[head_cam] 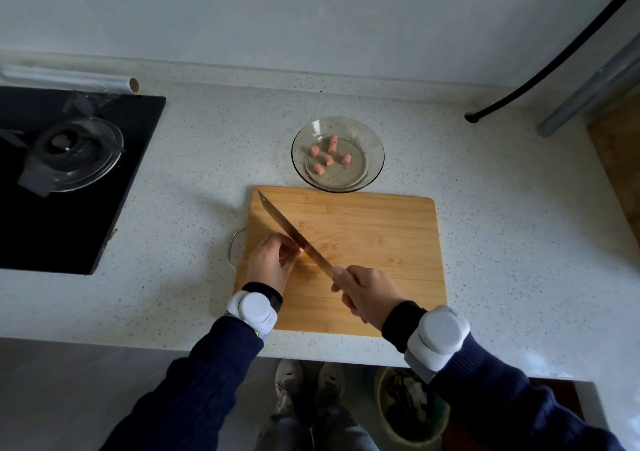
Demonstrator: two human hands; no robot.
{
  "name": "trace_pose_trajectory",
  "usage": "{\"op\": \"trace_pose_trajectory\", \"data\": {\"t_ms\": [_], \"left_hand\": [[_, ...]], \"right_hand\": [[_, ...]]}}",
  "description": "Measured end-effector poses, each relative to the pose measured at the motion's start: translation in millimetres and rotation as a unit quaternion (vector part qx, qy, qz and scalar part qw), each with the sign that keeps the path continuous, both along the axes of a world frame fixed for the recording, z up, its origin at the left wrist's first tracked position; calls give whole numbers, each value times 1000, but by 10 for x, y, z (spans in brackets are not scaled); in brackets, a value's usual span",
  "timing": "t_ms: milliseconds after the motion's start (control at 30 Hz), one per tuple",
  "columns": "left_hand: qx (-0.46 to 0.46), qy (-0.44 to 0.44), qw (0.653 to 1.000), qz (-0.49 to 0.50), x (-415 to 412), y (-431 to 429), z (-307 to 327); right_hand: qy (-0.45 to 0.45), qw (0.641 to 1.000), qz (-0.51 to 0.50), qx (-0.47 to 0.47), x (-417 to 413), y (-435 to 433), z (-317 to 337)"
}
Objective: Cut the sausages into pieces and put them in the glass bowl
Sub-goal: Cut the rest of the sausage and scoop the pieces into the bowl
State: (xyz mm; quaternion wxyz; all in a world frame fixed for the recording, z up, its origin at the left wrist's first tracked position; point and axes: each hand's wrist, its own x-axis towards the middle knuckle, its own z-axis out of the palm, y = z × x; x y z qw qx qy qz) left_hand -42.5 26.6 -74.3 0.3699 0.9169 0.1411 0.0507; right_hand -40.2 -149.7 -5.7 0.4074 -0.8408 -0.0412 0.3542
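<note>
A wooden cutting board (374, 235) lies on the speckled counter. My right hand (367, 293) grips the handle of a long knife (294, 234), its blade slanting up-left across the board. My left hand (273, 260) is curled on the board's left part, fingertips against the blade; a small pink bit of sausage (304, 250) shows at the blade beside those fingers, mostly hidden. Just beyond the board stands the glass bowl (372, 145) with several pink sausage pieces (329, 154) inside.
A black gas hob (79, 180) with a burner fills the left of the counter, a foil roll (69, 78) behind it. A black hose (540, 72) and metal pipe (588, 93) run at the back right. The counter's front edge is near my wrists; a bin (412, 405) stands below.
</note>
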Motion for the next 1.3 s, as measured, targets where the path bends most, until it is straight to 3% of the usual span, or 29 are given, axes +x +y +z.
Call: {"op": "trace_pose_trajectory", "data": {"t_ms": [1133,1300], "left_hand": [[14,11,1000,3,39,60,-119],[9,19,1000,0,42,36,-113]], "right_hand": [[17,1000,19,-16,68,82,-68],[54,999,-7,-1,73,80,-63]]}}
